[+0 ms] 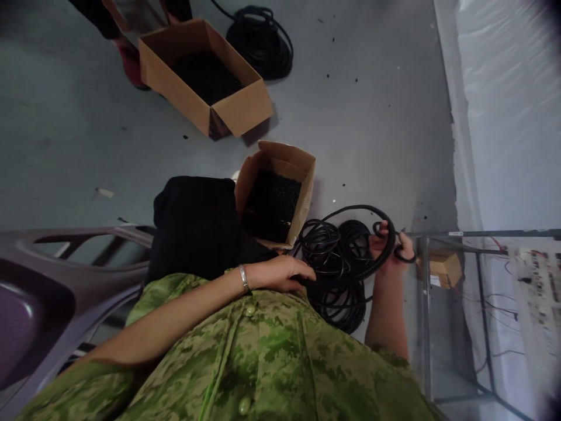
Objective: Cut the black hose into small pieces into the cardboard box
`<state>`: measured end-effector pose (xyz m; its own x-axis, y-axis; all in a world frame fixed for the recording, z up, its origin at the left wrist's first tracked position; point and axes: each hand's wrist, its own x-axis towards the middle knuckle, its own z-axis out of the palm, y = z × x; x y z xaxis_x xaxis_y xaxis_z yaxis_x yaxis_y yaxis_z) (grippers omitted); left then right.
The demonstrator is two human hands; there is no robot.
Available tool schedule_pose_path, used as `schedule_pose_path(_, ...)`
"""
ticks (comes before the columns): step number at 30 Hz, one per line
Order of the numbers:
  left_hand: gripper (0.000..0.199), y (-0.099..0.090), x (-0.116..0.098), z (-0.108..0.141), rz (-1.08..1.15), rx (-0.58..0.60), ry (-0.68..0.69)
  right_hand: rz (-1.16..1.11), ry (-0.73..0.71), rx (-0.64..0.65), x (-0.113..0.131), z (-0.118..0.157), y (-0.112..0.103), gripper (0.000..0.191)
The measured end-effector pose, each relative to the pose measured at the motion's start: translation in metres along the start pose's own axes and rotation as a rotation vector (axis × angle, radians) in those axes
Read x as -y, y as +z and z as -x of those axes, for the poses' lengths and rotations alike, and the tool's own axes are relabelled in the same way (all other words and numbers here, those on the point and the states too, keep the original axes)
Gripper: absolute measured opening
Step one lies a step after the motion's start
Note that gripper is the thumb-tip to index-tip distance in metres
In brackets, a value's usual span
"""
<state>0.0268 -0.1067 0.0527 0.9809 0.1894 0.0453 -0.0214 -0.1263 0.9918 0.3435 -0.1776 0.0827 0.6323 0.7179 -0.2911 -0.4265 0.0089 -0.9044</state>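
Note:
My left hand (284,273) is closed in front of my shirt, its fingers around one stretch of a black hose (367,270). The hose bends up in a wide loop to my right hand (394,248) and passes across its palm. Black-handled scissors (400,255) sit in my right hand, its fingers through the loops; the blades are hidden. Beneath both hands lie coils of black hose (322,242) on the floor. Just beyond my left hand stands an open cardboard box (305,202) with many small black pieces (274,204) inside.
A larger open carton (243,111) of black pieces stands ahead, by another person's foot (131,64). Behind it lies another black coil (263,44). A purple-grey plastic chair (56,280) is at left. A metal frame (426,316) with wires and a small box (445,269) stands right.

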Motion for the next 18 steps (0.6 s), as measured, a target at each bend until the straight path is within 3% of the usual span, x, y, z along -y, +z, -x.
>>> schedule_pose_path(2, 0.030, -0.001, 0.002, 0.001, -0.048, 0.058, -0.036, -0.144, 0.064, -0.047, 0.021, -0.008, -0.002, 0.013)
schedule_pose_path(4, 0.037, -0.003, 0.004, 0.001, -0.045, 0.089, -0.053, -0.130, 0.002, -0.001, 0.038, -0.010, 0.004, 0.015)
schedule_pose_path(6, 0.041, -0.005, 0.007, 0.001, 0.060, 0.049, -0.087, -0.026, -0.165, 0.121, 0.049, -0.002, 0.016, 0.020)
schedule_pose_path(8, 0.045, -0.009, 0.009, 0.000, 0.314, -0.073, -0.173, 0.126, -0.327, 0.321, 0.050, 0.015, 0.033, 0.027)
schedule_pose_path(9, 0.050, -0.012, 0.009, -0.001, 0.487, -0.145, -0.222, 0.210, -0.325, 0.457, 0.046, 0.025, 0.042, 0.031)
schedule_pose_path(11, 0.061, -0.021, 0.006, -0.004, 0.843, -0.271, -0.272, 0.352, -0.109, 0.746, 0.031, 0.044, 0.057, 0.035)
schedule_pose_path(13, 0.066, -0.032, 0.000, -0.007, 1.105, -0.358, -0.240, 0.497, 0.086, 0.906, 0.006, 0.060, 0.066, 0.034)
schedule_pose_path(16, 0.060, -0.050, -0.010, -0.007, 1.306, -0.492, -0.172, 0.711, 0.166, 1.065, -0.037, 0.077, 0.065, 0.030)
schedule_pose_path(18, 0.050, -0.060, -0.015, -0.004, 1.349, -0.595, -0.163, 0.784, 0.193, 1.069, -0.064, 0.085, 0.054, 0.029)
